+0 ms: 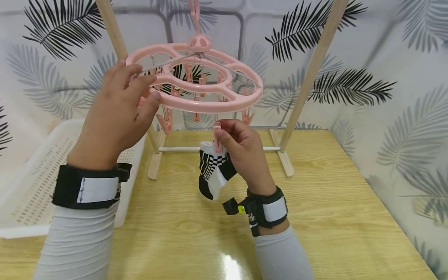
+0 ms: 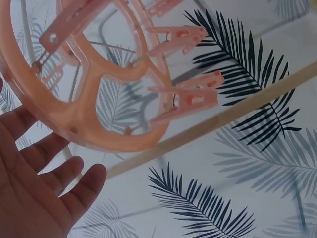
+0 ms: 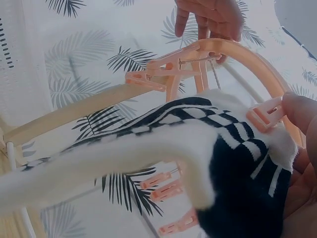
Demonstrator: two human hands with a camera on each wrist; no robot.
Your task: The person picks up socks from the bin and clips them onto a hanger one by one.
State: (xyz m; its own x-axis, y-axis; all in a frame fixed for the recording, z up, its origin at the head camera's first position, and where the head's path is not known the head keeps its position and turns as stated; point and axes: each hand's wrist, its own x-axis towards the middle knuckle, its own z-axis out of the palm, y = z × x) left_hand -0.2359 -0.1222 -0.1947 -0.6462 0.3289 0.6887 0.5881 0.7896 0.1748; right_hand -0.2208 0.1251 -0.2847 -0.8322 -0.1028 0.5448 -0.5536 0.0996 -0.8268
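Observation:
A pink round clip hanger (image 1: 206, 105) hangs at the top middle of the head view, tilted. My left hand (image 1: 117, 105) rests on its left rim; in the left wrist view, the fingers (image 2: 81, 188) are fairly straight and lie against the rim's edge. Below the front rim, my right hand (image 1: 246, 151) pinches a pink clothespin (image 1: 217, 139) between thumb and fingers. A black-and-white patterned sock (image 1: 210, 169) hangs at that clothespin, its cuff by the clip's lower end. Close up in the right wrist view, the sock (image 3: 198, 129) covers part of the hanger.
Several other pink clothespins (image 1: 167, 120) dangle from the hanger. A wooden stand with slanted posts (image 1: 315, 70) and a white crossbar (image 1: 182, 149) surrounds it. At the left is a white perforated basket (image 1: 127, 186) on the wood-grain table (image 1: 336, 202). Leaf-patterned cloth (image 1: 402, 128) stands behind.

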